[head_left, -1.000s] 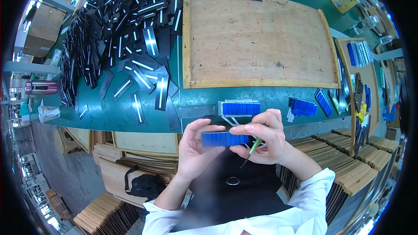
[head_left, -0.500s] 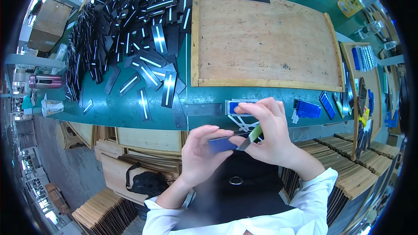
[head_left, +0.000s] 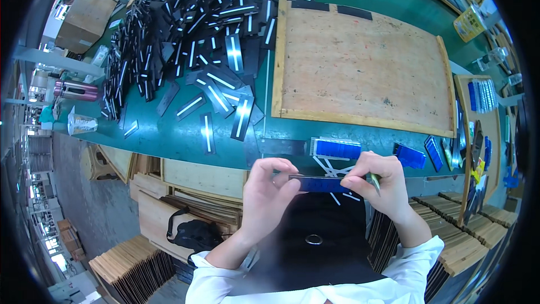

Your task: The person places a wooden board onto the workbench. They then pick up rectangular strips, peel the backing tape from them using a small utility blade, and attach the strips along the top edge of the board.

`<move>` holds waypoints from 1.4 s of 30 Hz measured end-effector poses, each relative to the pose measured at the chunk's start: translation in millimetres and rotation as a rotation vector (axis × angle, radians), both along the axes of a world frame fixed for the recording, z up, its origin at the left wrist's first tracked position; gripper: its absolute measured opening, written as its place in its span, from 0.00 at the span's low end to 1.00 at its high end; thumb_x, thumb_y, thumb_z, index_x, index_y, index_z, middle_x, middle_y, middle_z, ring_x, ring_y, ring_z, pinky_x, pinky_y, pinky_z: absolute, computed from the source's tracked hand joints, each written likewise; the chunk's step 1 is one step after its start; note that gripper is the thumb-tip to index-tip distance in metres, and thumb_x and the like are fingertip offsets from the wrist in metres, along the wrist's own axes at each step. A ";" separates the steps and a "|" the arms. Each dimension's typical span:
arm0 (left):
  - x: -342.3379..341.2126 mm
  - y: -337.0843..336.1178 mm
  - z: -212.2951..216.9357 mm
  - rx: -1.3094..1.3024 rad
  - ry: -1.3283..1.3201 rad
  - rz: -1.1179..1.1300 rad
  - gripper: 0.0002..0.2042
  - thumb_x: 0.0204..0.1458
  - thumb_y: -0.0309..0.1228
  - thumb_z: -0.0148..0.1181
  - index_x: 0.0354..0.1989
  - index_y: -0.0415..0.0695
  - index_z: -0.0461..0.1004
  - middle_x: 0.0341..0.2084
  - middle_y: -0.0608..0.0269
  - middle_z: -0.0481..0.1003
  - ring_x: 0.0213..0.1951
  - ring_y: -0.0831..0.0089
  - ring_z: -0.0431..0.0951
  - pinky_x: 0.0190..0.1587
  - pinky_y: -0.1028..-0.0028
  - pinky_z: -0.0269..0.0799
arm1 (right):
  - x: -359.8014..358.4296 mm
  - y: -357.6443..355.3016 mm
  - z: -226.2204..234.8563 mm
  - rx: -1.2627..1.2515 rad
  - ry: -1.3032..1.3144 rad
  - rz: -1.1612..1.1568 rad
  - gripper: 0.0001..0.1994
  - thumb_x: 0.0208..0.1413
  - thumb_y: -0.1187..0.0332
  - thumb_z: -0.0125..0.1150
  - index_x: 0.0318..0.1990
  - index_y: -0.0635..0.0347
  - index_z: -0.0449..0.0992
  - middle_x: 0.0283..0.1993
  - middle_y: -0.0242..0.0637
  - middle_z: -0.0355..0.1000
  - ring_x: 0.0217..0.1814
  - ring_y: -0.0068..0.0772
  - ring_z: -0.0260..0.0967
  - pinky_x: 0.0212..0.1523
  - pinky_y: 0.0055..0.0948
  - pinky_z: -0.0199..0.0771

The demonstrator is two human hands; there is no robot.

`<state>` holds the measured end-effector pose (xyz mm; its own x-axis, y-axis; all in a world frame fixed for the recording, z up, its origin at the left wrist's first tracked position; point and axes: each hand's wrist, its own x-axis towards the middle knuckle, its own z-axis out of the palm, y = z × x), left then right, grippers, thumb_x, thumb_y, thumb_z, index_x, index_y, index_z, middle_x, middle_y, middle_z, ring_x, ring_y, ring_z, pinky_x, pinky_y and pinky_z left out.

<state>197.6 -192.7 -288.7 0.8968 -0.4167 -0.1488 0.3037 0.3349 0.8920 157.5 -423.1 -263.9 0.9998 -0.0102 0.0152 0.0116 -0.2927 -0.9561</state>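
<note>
A thin blue strip (head_left: 319, 184) is held level between both hands, in front of the green table's near edge (head_left: 185, 138). My left hand (head_left: 269, 194) pinches its left end with thumb and fingers. My right hand (head_left: 378, 183) pinches its right end and also holds a small green-handled tool (head_left: 374, 180). Just beyond the hands a stack of blue strips (head_left: 336, 148) lies on the table. Below the hands is a black lap surface with a small ring (head_left: 313, 240).
A large wooden board (head_left: 360, 67) lies on the table behind. A big heap of black strips with white stripes (head_left: 191, 28) fills the far left. More blue pieces (head_left: 409, 156) lie right. Stacked thin boards (head_left: 467, 219) stand lower right, a black bag (head_left: 194, 235) lower left.
The blue strip was turned from its flat face to edge-on, and both hands moved slightly lower and apart to hold its two ends.
</note>
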 end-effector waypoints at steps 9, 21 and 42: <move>6.6 1.9 -0.3 -0.018 0.195 -0.122 0.10 0.60 0.22 0.55 0.48 0.32 0.77 0.47 0.51 0.76 0.48 0.67 0.77 0.49 0.69 0.80 | 3.8 -0.1 1.1 -0.084 -0.094 0.003 0.06 0.46 0.73 0.73 0.25 0.60 0.79 0.23 0.32 0.75 0.25 0.27 0.67 0.29 0.25 0.63; 17.7 -14.6 13.8 0.204 0.023 -0.307 0.22 0.47 0.22 0.70 0.51 0.33 0.73 0.48 0.52 0.76 0.50 0.68 0.77 0.51 0.70 0.76 | 13.0 -1.0 5.9 0.097 0.154 0.018 0.06 0.50 0.71 0.71 0.28 0.63 0.80 0.24 0.35 0.76 0.24 0.22 0.68 0.27 0.24 0.65; 48.3 -29.9 11.1 -0.118 0.036 -0.149 0.19 0.48 0.11 0.62 0.45 0.41 0.64 0.59 0.43 0.68 0.67 0.56 0.61 0.67 0.60 0.57 | 65.2 -19.4 -0.2 -0.198 -0.483 0.206 0.16 0.36 0.69 0.79 0.37 0.52 0.82 0.45 0.31 0.78 0.41 0.35 0.68 0.43 0.32 0.69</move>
